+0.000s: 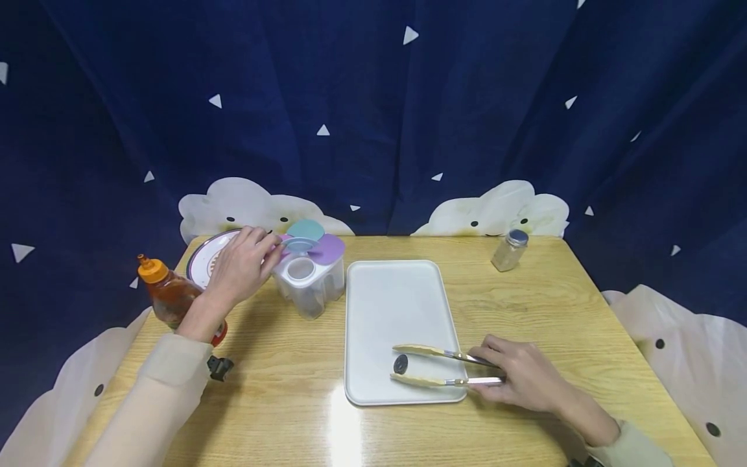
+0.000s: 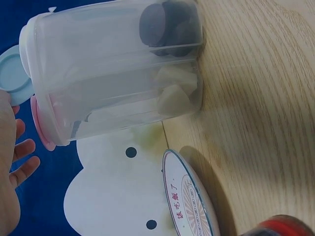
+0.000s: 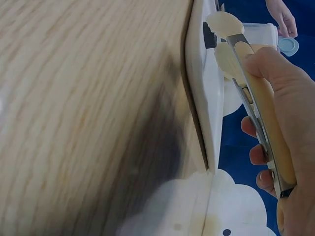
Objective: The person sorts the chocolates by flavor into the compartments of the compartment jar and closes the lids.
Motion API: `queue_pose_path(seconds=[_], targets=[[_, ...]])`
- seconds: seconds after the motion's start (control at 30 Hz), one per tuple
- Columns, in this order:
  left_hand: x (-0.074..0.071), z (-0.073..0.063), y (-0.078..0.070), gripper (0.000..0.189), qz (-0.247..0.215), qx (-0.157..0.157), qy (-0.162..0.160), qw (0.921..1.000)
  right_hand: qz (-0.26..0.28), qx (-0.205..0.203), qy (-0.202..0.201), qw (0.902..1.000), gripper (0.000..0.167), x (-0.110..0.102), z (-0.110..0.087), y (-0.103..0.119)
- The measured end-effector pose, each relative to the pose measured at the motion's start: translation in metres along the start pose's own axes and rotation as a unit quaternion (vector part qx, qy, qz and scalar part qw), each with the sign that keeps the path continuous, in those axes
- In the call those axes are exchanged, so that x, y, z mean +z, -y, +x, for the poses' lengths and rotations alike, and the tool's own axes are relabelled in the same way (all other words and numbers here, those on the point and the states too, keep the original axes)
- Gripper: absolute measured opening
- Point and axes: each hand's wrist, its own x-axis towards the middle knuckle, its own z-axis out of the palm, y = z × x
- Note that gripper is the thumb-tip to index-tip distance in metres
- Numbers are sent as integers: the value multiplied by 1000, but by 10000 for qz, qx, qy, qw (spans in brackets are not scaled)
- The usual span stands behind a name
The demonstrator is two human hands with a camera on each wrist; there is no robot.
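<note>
My left hand (image 1: 242,263) pinches the edge of a raised light blue lid (image 1: 299,244) on a clear, several-compartment container (image 1: 327,288). The round opening under that lid is uncovered, while teal and purple lids lie beside it. Through the container's wall in the left wrist view, dark round pieces (image 2: 152,24) and pale chunks (image 2: 174,98) show at the bottom. My right hand (image 1: 519,376) grips a pair of tongs (image 1: 420,380) over the white tray (image 1: 393,301). Between the spread tong tips lies a small dark round piece (image 1: 400,364); whether they touch it I cannot tell.
Left of the container stand a red squeeze bottle (image 1: 172,295) with an orange cap, partly behind my left forearm, and a patterned white dish (image 1: 200,264). A glass jar (image 1: 509,251) with a grey lid is at the back right. A dark blue curtain (image 1: 373,117) hangs behind the table.
</note>
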Motion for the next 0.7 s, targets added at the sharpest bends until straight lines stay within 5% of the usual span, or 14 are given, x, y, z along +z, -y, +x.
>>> queue_pose_path(seconds=[0.43, 0.7], targets=[[1, -1, -1, 12, -25, 10, -7, 10000, 22, 29, -12, 10000, 45, 3, -7, -1], [1, 0, -1, 13, 6, -28, -33, 10000, -60, -324, 14, 9995, 41, 1, 11, -6]])
